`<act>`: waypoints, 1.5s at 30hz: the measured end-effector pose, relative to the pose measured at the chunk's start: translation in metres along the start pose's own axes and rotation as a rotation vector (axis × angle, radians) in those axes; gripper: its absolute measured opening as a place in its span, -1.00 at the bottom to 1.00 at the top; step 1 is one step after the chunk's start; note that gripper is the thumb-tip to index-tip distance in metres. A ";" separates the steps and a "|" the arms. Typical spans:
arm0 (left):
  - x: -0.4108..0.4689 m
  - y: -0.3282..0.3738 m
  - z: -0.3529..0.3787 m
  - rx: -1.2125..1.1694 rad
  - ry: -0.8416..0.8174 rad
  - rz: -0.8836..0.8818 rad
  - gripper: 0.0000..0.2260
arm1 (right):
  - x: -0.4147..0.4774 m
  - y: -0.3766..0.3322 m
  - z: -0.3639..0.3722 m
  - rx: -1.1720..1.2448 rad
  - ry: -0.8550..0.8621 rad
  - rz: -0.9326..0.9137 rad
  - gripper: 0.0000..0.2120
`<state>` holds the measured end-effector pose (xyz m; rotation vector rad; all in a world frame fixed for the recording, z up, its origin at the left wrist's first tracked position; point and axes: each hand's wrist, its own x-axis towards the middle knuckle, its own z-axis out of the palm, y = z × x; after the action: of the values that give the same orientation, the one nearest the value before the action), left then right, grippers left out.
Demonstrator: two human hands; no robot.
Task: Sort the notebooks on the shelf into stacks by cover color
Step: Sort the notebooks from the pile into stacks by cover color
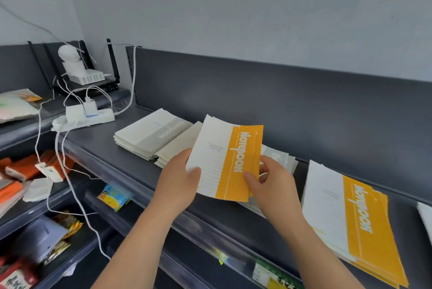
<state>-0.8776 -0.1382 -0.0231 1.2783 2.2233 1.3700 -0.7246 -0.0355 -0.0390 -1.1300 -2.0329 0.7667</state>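
Observation:
Both hands hold a small bundle of yellow-and-white notebooks lifted above the dark grey shelf. My left hand grips the bundle's lower left corner, thumb on the cover. My right hand pinches its lower right edge, thumb on the yellow band. A stack of grey-and-white notebooks lies on the shelf to the left, with another pale stack beside it. A stack of yellow notebooks lies on the right. More pale notebooks lie behind my right hand, partly hidden.
A white power strip with chargers and trailing cables sits at the shelf's left end, a router and white devices behind it. Lower shelves hold orange packs and snack packets. Another white item shows at the far right edge.

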 end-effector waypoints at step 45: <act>-0.019 0.053 0.095 0.195 -0.250 0.646 -0.66 | -0.089 0.042 -0.093 -0.629 0.422 0.251 -0.71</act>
<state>-0.7817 -0.0852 -0.0351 2.2342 1.8801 1.0884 -0.5967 -0.0793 -0.0394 -1.7477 -1.8191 -0.0412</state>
